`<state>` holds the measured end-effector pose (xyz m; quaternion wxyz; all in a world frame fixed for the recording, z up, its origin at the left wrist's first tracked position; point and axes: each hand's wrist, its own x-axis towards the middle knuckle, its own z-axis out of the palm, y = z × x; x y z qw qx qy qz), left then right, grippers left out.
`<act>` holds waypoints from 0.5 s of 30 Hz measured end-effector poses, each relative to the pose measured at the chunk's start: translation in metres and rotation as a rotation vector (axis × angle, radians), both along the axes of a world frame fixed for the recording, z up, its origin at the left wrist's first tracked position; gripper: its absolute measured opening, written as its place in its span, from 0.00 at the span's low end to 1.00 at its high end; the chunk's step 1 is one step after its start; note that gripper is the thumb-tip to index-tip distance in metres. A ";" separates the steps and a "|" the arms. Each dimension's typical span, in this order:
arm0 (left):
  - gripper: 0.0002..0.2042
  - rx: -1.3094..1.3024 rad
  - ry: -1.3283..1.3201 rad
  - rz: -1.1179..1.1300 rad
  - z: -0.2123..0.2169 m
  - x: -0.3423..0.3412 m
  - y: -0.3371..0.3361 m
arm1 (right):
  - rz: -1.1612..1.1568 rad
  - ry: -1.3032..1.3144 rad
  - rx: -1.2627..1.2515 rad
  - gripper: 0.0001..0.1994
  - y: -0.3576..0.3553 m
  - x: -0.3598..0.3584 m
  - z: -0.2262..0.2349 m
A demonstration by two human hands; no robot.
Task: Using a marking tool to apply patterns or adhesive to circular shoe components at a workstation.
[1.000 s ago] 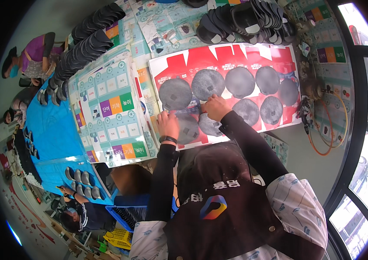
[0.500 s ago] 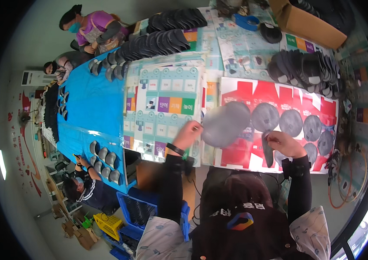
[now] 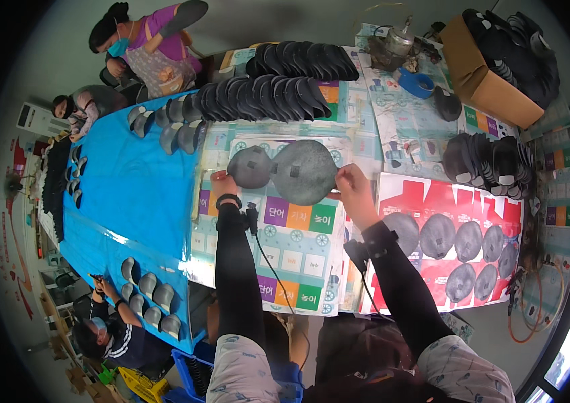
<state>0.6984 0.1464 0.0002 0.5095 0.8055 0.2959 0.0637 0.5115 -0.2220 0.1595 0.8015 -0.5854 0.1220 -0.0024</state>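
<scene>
My left hand [image 3: 223,183] holds a smaller grey oval pad [image 3: 249,167] by its lower left edge. My right hand [image 3: 354,186] grips a larger grey round pad [image 3: 304,172] at its right edge. Both pads are lifted side by side, touching, above a pale printed sheet with coloured squares [image 3: 285,248]. Black sleeves cover both forearms, and a cable runs down from my left wrist.
A red sheet [image 3: 459,201] with several grey pads lies to the right. Rows of dark curved pieces [image 3: 265,94] stand at the back, and a cardboard box [image 3: 486,74] holds more. A blue cloth [image 3: 130,195] covers the left; other people sit around it.
My view has swung left from the red sheet to the printed sheet. Both hands have carried the grey pads left and raised them; each hand now holds one.
</scene>
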 end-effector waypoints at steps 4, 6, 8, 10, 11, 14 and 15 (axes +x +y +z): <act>0.04 0.274 -0.312 -0.142 0.000 -0.012 0.002 | -0.265 0.181 -0.242 0.08 0.014 0.029 -0.074; 0.02 0.210 -0.338 -0.143 0.013 -0.019 -0.005 | -0.371 0.288 -0.483 0.10 0.017 0.034 -0.098; 0.04 0.264 -0.333 -0.148 0.026 -0.022 -0.010 | -0.392 0.230 -0.500 0.10 0.019 0.029 -0.107; 0.05 0.249 -0.298 -0.161 0.035 -0.020 -0.013 | -0.388 0.231 -0.687 0.10 0.019 0.024 -0.104; 0.06 0.280 -0.304 -0.164 0.037 -0.019 -0.014 | -0.378 0.234 -0.729 0.10 0.020 0.022 -0.099; 0.09 0.372 -0.320 -0.210 0.034 -0.014 -0.014 | -0.374 0.138 -0.905 0.10 0.022 0.021 -0.085; 0.14 0.418 -0.254 -0.244 0.029 -0.012 -0.013 | -0.337 0.125 -0.960 0.09 0.022 0.020 -0.082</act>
